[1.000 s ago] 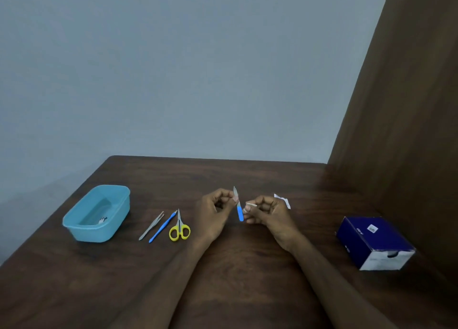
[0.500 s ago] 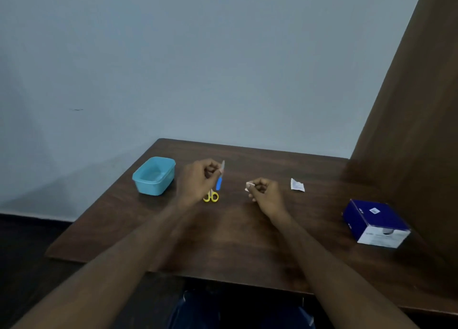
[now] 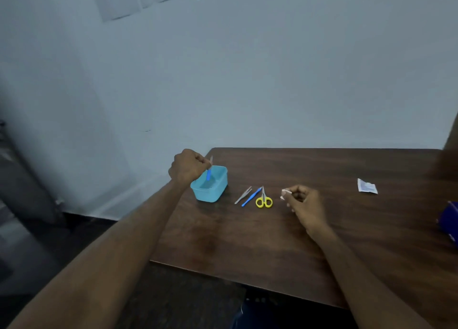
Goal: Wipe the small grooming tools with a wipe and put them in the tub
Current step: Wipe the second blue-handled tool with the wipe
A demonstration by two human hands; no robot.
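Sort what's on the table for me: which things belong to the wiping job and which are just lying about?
Job:
- blue-handled tool, pinched by the left hand over the tub
- wipe, pinched by the right hand
- tweezers, blue stick tool and yellow scissors, waiting on the table

Lying about:
- torn sachet
- dark blue box, at the right edge

tub (image 3: 210, 192): showing a light turquoise blue all over
nail file (image 3: 209, 170): showing a bright blue handle and a pale grey metal blade
tweezers (image 3: 243, 195): showing plain silver grey
slim tool (image 3: 251, 197): showing solid bright blue
scissors (image 3: 264, 199): showing yellow handle loops and grey blades
wipe (image 3: 285, 194): showing white
sachet (image 3: 366, 186): showing white with faint grey print
desk (image 3: 322, 229): showing dark brown wood grain
box (image 3: 449, 219): showing deep navy blue
wall (image 3: 247, 68): showing pale blue-grey
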